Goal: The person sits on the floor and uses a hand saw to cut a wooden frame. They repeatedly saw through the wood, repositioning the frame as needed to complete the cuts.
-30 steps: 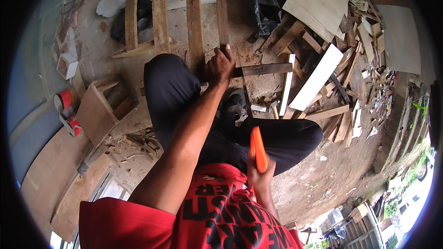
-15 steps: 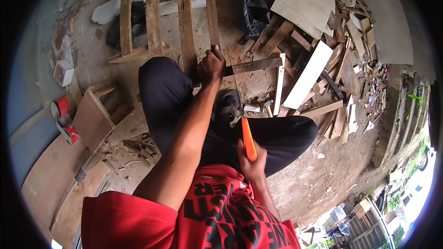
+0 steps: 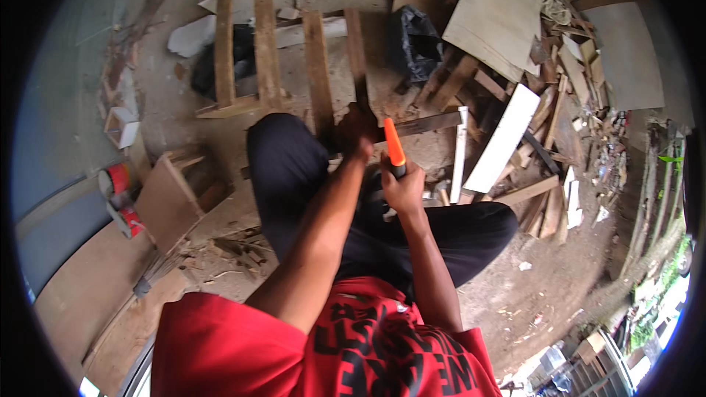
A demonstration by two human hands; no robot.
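My right hand (image 3: 403, 187) is wrapped round the orange and black handle of a saw (image 3: 394, 145). The saw's thin blade can hardly be made out here. Ahead of the handle lies a dark wooden plank (image 3: 434, 123), running crosswise in front of my knees. My left hand (image 3: 356, 129) is closed on that plank, just left of the saw. Its fingers are dim, and the gripped part of the wood is covered. Several long wooden slats (image 3: 318, 66) stretch away from the plank's left part, side by side on the ground.
A white board (image 3: 504, 140) leans over a heap of scrap wood (image 3: 548, 206) at right. Beyond stand a black plastic bag (image 3: 421, 44) and a large pale panel (image 3: 496, 15). At left are a wooden box (image 3: 169, 202) and a red can (image 3: 116, 179).
My right hand has pushed the saw forward, bringing its handle up close to the plank. The left hand stays on the plank. The whole view has shifted slightly.
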